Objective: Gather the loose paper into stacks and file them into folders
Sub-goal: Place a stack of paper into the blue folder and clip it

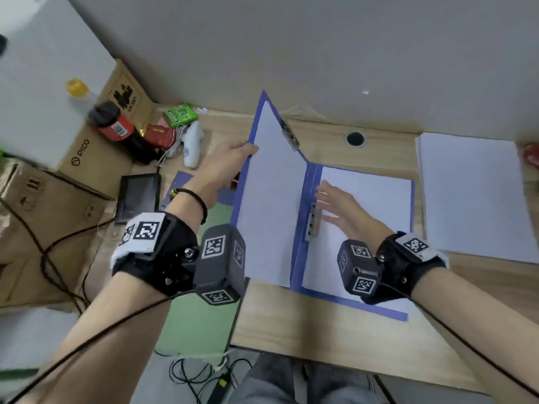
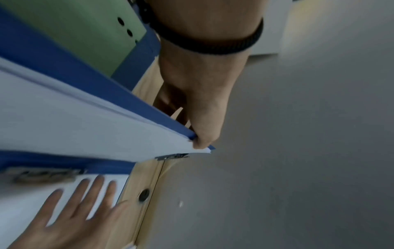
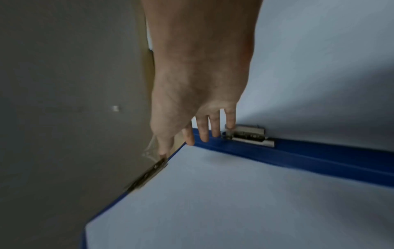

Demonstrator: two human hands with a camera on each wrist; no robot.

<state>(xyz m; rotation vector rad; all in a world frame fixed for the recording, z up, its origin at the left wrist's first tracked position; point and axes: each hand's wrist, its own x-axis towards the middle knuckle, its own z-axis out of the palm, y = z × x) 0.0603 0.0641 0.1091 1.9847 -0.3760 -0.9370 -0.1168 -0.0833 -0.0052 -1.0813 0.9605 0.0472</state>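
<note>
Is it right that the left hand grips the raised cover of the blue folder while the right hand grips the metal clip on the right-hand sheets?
Not quite. The left hand does grip the blue folder by its raised cover, but the right hand lies flat with straight fingers on the right-hand sheets beside the metal clip, as the head view shows.
</note>
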